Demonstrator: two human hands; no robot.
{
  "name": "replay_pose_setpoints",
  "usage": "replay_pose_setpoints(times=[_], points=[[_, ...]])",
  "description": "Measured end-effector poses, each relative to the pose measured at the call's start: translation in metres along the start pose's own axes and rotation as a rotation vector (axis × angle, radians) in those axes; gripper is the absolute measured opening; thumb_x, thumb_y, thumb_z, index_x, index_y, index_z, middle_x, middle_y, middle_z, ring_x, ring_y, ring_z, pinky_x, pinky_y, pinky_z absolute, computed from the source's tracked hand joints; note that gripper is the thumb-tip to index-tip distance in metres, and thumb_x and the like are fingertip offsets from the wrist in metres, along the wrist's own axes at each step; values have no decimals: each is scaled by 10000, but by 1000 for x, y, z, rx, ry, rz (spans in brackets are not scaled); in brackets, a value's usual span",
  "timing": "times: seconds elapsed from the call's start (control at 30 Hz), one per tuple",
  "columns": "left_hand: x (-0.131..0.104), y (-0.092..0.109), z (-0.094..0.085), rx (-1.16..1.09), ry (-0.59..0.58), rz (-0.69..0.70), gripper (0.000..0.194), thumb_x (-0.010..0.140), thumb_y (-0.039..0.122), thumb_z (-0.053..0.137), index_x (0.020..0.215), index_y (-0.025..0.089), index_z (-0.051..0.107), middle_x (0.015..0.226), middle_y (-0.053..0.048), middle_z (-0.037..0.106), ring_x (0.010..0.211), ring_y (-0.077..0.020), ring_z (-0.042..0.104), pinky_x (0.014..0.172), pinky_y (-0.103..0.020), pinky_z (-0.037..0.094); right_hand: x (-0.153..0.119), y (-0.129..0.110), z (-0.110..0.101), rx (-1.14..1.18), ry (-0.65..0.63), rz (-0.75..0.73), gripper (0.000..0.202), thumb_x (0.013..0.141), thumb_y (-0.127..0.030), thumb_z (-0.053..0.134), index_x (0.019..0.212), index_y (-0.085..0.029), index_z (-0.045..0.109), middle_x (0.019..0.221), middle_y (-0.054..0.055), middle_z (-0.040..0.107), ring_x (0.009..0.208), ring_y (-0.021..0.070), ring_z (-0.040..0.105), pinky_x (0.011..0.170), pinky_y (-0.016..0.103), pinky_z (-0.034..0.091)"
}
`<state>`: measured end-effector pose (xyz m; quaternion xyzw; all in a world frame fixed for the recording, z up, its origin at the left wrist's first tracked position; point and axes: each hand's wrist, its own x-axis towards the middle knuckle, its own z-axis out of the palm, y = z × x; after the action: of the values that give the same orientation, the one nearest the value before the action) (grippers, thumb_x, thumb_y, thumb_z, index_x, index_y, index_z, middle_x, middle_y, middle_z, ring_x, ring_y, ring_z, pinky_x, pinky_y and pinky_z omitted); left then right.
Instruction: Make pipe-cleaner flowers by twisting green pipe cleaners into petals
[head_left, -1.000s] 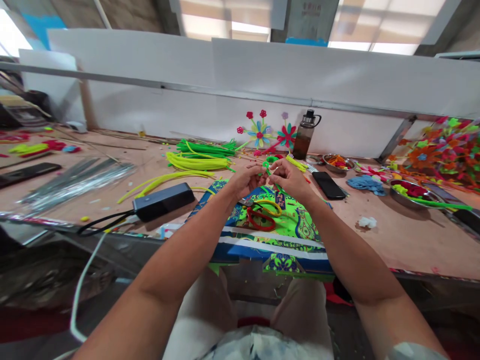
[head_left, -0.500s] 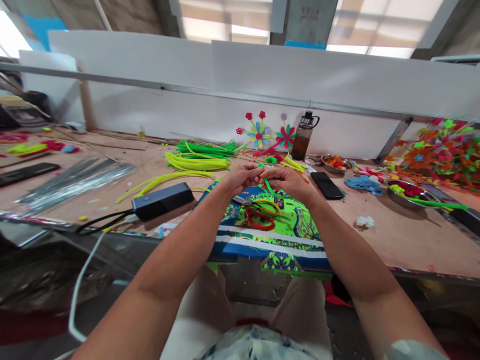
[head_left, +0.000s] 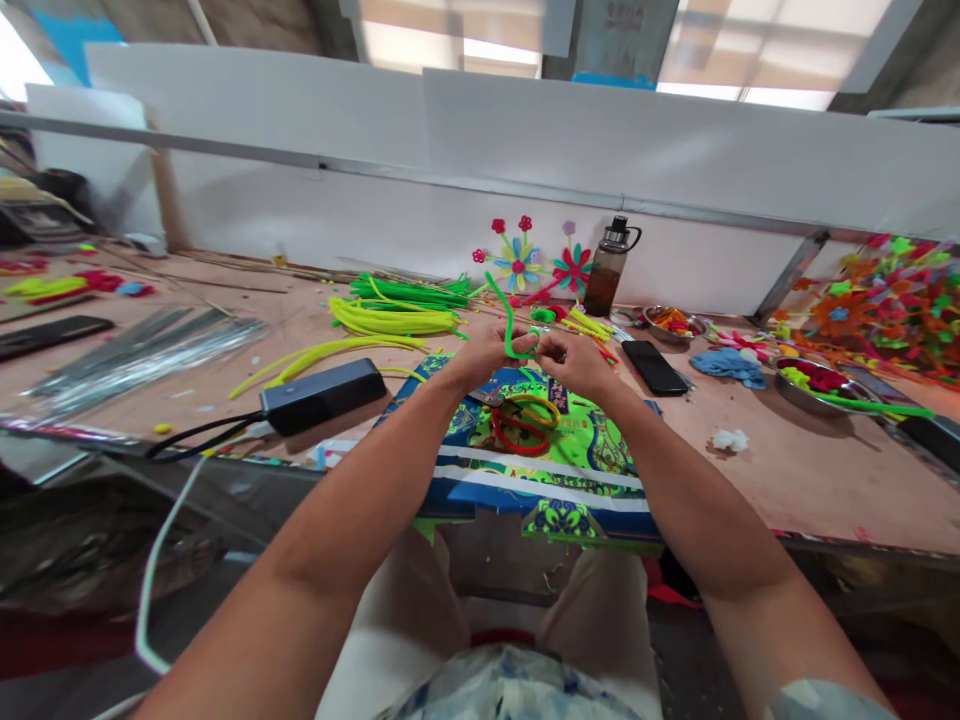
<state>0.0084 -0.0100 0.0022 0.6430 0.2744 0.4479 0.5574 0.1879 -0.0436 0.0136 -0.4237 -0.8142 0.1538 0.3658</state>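
A bent green fuzzy stem (head_left: 509, 325) rises from the fingertips of my left hand (head_left: 491, 357), which is closed on it. Close beside it on the right, my right hand (head_left: 571, 362) has its fingers pinched together near the stem's lower part; what lies between them is too small to make out. Under both hands is a blue and green patterned board (head_left: 592, 470). Scissors with red and yellow handles (head_left: 519, 436) lie on the board, just below my hands.
Yellow stems (head_left: 394, 322) and green stems (head_left: 420, 292) lie back left, a black power bank (head_left: 324, 395) nearer. Fuzzy flowers (head_left: 517, 268), a bottle (head_left: 606, 270), a phone (head_left: 654, 368) and a metal bowl (head_left: 817, 400) stand or lie behind and right.
The green stem now sticks up above my left hand, where before it hung below the fingers. My hands have parted slightly, and the view has shifted a little.
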Motion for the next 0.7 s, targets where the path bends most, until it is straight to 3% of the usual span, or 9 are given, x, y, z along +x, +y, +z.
replay_pose_setpoints(times=[0.13,0.3,0.47,0.7], points=[[2,0,-1,98,-88,44,382,624,463,797,770,130,681,712,-17,627,627,-103,530,561,-212,397,0,-2,0,-55,-1,46,53,702,-219,543,696,-168,553,651,-11,547,622,115,441,576,246,292],[4,-5,-3,98,-132,108,362,609,437,809,684,129,635,625,8,564,563,-80,470,527,-207,364,1,-6,-5,16,-45,106,99,706,-252,510,652,-169,515,617,-22,508,603,108,431,562,248,293],[-1,-1,0,60,-117,51,338,647,421,790,721,132,630,616,15,551,533,-70,460,505,-202,358,3,-7,-7,93,-82,212,114,703,-269,470,636,-177,468,586,-40,450,552,89,383,531,247,265],[-2,2,-2,95,-173,19,350,570,363,843,726,128,635,651,5,584,583,-92,510,545,-219,390,2,-5,-11,65,-133,174,97,688,-261,511,651,-175,483,610,-42,478,589,93,410,534,242,281]])
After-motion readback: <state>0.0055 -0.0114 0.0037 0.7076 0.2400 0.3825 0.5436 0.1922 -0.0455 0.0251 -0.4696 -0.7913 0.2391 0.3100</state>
